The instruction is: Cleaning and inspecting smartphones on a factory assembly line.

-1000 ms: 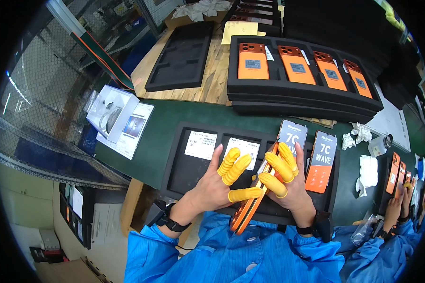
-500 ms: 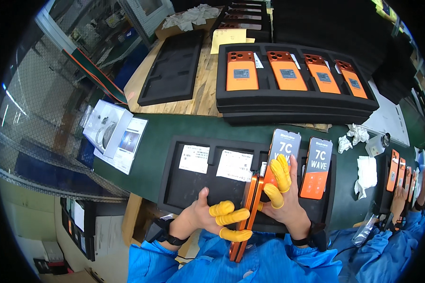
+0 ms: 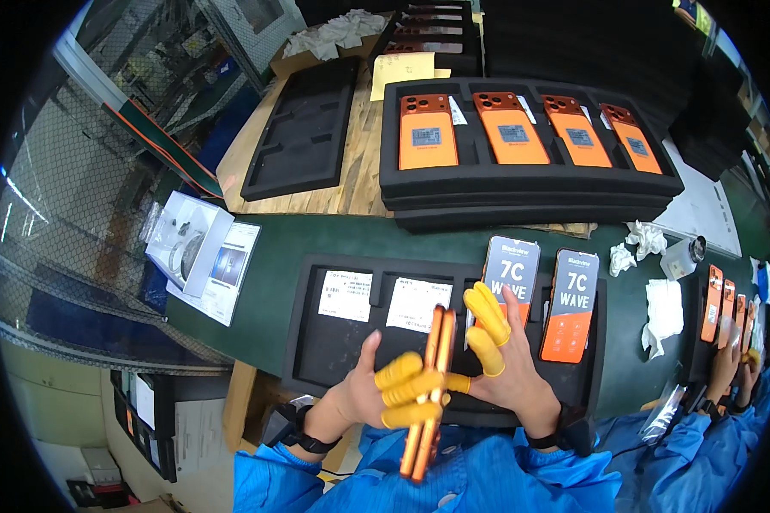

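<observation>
Two orange phones (image 3: 428, 398) are turned edge-on, side by side, in front of my body. My left hand (image 3: 385, 393) has its yellow-covered fingers across them, while its thumb points up, away from them. To their right is my right hand (image 3: 509, 368), fingers spread; one yellow fingertip reaches the phones' edge. Below these hands lies a black foam tray (image 3: 325, 338). In its right part are a phone with a grey-and-orange front film (image 3: 511, 267), partly behind my right fingers, and a similar phone (image 3: 571, 303). White labels (image 3: 346, 296) lie in its left slots.
Stacked foam trays (image 3: 530, 184) at the back hold several orange phones, camera side up. A bare black tray (image 3: 304, 128) lies on the wooden board. Left stands a white box (image 3: 190, 239); right are crumpled tissues (image 3: 648, 238) and a bottle (image 3: 684, 256). Another person's hands (image 3: 723, 372) work at far right.
The two edge-on phones have shifted left and look slightly blurred. My right hand has moved a little left, its fingers still spread. The whole view has shifted slightly.
</observation>
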The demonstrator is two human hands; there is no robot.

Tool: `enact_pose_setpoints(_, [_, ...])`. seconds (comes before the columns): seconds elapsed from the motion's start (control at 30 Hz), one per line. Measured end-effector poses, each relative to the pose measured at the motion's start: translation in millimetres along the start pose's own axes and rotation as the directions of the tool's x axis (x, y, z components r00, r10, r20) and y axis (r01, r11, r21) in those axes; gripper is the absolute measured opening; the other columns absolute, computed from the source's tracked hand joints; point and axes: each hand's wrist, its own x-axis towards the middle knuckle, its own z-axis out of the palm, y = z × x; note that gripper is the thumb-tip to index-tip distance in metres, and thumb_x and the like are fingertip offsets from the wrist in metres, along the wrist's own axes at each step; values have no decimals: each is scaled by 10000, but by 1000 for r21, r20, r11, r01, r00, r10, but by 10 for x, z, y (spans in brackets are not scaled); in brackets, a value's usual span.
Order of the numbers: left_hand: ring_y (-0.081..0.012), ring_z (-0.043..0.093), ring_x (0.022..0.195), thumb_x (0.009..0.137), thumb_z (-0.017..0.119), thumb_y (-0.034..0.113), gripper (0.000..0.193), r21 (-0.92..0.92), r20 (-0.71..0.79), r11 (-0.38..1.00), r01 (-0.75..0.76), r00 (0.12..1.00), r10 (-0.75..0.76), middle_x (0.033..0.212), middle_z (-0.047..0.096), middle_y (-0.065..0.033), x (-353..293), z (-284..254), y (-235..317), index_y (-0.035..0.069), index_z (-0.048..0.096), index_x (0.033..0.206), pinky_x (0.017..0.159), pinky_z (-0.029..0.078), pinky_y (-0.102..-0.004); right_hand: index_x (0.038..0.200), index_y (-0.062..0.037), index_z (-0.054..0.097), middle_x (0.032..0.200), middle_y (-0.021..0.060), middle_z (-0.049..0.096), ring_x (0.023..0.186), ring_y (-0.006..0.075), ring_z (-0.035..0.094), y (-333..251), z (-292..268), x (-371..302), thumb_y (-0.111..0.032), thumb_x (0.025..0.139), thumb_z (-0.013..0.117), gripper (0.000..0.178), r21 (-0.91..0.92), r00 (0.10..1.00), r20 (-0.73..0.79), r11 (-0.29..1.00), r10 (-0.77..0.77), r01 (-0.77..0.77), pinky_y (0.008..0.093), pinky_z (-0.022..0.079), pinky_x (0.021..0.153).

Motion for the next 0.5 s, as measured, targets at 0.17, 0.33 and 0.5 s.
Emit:
enact_pose_setpoints(0.17, [-290,427,1264,846,638,313,576,-841,6,372,394,694,-720,1338,450,-133,283,-7,50,119,378,1321,1058,283,-535,1402,-100,268,1397,191,374,1290,378,387,25,-20,32,-399,552,872,1085,177,990,-141,984,28,-3,590,203,1083])
enact_pose_setpoints(0.33, [-360,440,1239,799,641,515,728,-939,276,-302,-163,167,-947,1318,462,-188,410,-13,-117,82,408,1336,1040,346,-555,1382,-91,306,1365,190,424,1269,383,409,80,-26,10,-372,535,885,1064,267,976,-138,955,170,-129,493,262,1095])
enact_pose_setpoints(0.5, [-369,475,1198,865,528,538,602,-733,494,-536,-419,214,-843,1274,503,-195,380,8,-169,70,495,1242,1021,379,-550,1348,-76,363,1348,191,437,1242,377,426,81,-50,-4,-289,537,894,993,213,965,-149,960,214,-180,465,343,1046])
